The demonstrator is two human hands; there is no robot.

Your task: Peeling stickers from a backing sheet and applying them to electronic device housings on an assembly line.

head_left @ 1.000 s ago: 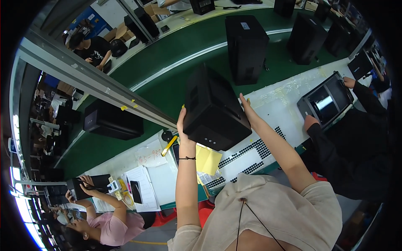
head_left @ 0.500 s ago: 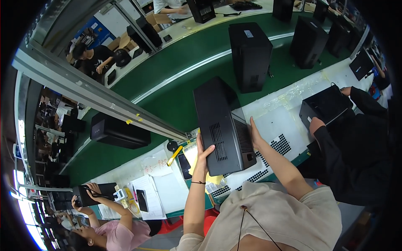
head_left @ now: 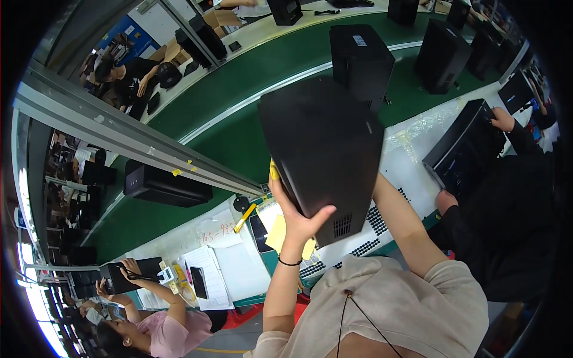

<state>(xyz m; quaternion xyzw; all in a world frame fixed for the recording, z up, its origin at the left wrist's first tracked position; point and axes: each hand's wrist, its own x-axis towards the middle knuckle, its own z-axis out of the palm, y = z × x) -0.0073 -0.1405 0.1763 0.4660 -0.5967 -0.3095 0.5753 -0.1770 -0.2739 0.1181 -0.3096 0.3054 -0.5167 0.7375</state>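
Observation:
A large black vented case [head_left: 325, 143] is lifted and tilted in front of me, above the bench. Its smooth broad faces are toward me, with a small grille of slots low down. My left hand [head_left: 301, 222] grips its lower left edge, thumb laid across the face and fingers round the side. A bit of yellow shows by the fingertips. My right forearm [head_left: 403, 218] reaches to the right side of the case. The right hand itself is hidden behind it, supporting that side. Beneath the case, rows of small black round pads [head_left: 364, 247] lie on the white bench top.
Beside my left arm lie yellow sticky notes [head_left: 276, 234], a dark phone [head_left: 259, 232] and a yellow cutter [head_left: 245, 218]. Similar black cases [head_left: 362, 56] stand on the green belt [head_left: 239, 113]. A metal post [head_left: 149, 149] rises at left. Co-workers handle cases on both sides.
The case has been turned and tipped toward me, so the side grilles no longer face me. My right hand went out of sight behind it. The co-worker at right tilted their case up.

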